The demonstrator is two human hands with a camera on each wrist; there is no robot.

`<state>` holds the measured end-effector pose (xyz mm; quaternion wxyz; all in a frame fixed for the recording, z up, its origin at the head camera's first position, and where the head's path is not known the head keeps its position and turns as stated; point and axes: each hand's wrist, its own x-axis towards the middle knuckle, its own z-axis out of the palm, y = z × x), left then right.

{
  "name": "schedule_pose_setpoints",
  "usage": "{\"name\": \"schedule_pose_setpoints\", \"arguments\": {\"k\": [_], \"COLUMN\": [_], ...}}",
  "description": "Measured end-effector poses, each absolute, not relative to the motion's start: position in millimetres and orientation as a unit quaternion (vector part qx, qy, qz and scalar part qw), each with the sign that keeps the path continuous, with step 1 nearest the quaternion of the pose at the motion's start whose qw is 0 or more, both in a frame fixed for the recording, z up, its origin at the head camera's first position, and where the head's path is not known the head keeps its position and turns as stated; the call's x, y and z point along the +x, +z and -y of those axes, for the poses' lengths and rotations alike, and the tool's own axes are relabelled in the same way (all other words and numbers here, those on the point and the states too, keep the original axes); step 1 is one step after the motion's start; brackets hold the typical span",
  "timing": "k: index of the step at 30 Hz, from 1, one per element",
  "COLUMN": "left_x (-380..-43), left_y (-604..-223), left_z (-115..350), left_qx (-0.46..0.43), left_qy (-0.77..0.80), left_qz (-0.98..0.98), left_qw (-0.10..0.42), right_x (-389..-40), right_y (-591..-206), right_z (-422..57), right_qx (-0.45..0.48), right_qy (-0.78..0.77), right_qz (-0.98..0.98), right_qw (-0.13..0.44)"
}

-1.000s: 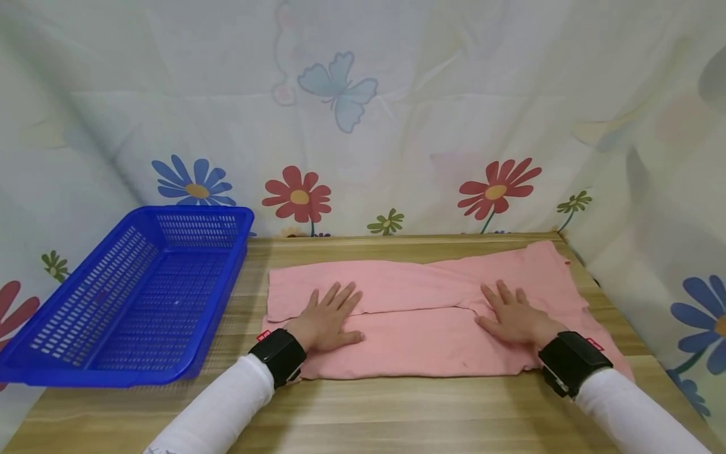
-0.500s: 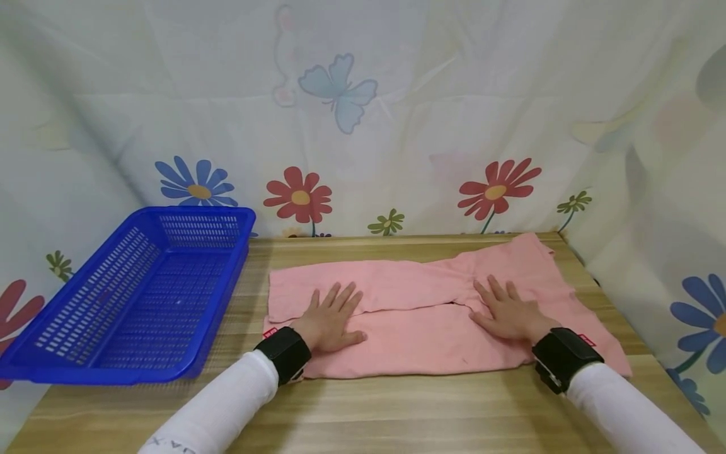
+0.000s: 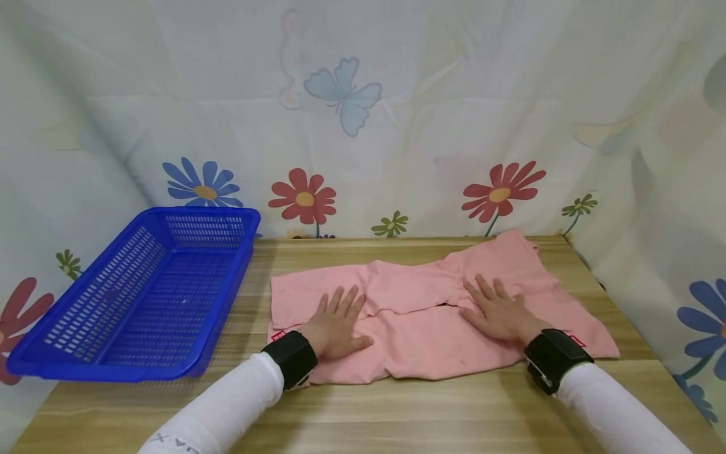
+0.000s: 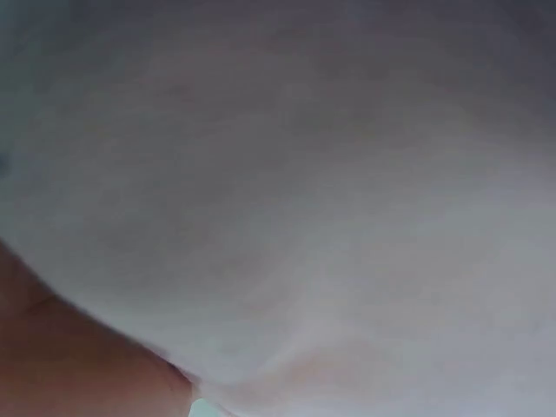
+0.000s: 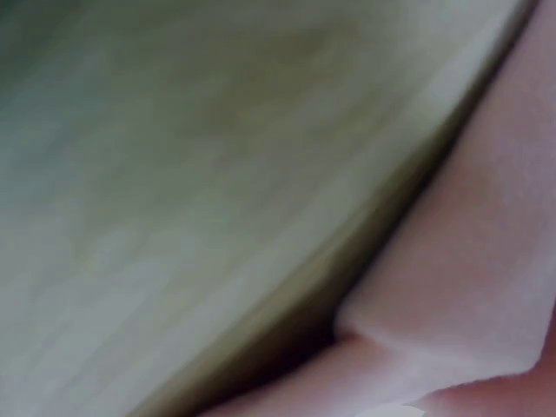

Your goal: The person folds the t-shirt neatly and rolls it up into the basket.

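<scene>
Pink cloth (image 3: 420,331) | folded lengthwise | creased | red tags (image 3: 577,340) near both ends

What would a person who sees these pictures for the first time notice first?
Probably the bright blue basket, which stands at the left of the table in the head view. Next comes the folded pink cloth beside it, with the left hand and right hand spread on top. Behind them, a pale blue butterfly decorates the flowered backdrop.

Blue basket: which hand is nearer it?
Left. The left hand rests on the pink cloth, right of the blue basket; the right hand rests on it farther right.
</scene>
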<state>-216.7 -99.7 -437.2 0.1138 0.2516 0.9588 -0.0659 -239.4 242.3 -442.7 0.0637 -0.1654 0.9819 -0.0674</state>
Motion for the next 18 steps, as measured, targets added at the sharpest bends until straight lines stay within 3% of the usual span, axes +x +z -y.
{"name": "schedule_pose_setpoints", "arguments": {"k": [11, 18], "left_x": [-211.5, -207.8], "left_y": [-433.3, -442.2], "left_z": [96.8, 96.3], "left_qx": [0.237, 0.245], "left_qy": [-0.068, -0.036], "left_qz": [-0.963, -0.967], "left_qw": [0.111, 0.064], "right_x": [-246.1, -252.0], "right_y": [-440.1, -437.7], "right_z": [-229.2, -222.1], "right_qx": [-0.184, -0.209], "right_qy": [-0.071, -0.073], "right_qz": [-0.978, -0.972], "right_qw": [0.075, 0.083]}}
